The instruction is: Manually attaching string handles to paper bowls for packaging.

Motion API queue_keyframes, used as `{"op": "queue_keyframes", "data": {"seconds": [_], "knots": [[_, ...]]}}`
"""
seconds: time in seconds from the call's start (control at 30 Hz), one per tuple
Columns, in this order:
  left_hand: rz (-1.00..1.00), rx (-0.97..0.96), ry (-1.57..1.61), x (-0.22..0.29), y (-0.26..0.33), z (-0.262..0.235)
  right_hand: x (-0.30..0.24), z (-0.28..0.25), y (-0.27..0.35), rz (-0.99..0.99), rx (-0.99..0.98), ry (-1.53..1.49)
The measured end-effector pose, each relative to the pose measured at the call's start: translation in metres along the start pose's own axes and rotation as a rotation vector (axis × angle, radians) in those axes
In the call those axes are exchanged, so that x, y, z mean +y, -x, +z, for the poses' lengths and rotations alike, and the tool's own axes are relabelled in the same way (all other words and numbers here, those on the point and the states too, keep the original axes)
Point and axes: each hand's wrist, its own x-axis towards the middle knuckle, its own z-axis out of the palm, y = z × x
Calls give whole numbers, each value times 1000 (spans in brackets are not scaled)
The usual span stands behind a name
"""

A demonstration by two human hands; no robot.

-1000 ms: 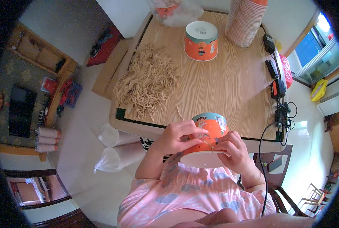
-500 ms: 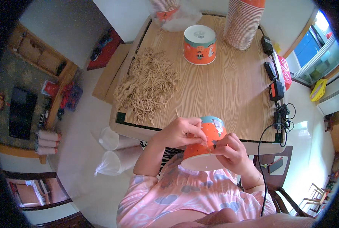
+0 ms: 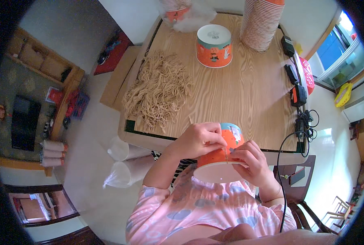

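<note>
An orange paper bucket (image 3: 233, 139) with a teal band is tilted in front of my chest, its white open end toward me. My right hand (image 3: 252, 161) is closed on the right side of its rim, fingers outside and the thumb near the edge. My left hand (image 3: 203, 139) is in a pinch against the bucket's outer wall. A thin tan string (image 3: 226, 156) runs down the wall between the two hands, and a short tan end sticks up behind my left hand. The left fingertips partly hide what they grip.
A heap of tan strings (image 3: 159, 92) lies on the wooden table (image 3: 247, 98), left. An upside-down bucket (image 3: 214, 53) stands behind, beside a tall bucket stack (image 3: 261, 26). Power adapters (image 3: 298, 96) and black cables line the right edge. Bagged white stacks (image 3: 126, 173) lie on the floor.
My left hand has moved slightly right, its fingers closer to my right hand. More of the string shows between them. The bucket has barely shifted.
</note>
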Motion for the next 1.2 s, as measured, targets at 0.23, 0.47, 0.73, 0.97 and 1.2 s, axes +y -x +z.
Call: {"op": "queue_keyframes", "data": {"seconds": [0.23,0.47,0.73,0.97,1.2], "knots": [[-23,-11,-42,5,0,1,1,3,2,-17,-16,65],[9,-15,33,4,0,-2,3,2,3,-28,-11,69],[-45,21,5,4,1,4,0,3,2,-32,-2,56],[-50,42,-31,4,-1,3,-1,2,3,-17,57,53],[-2,44,-129,0,-2,4,-4,0,1,8,26,52]]}}
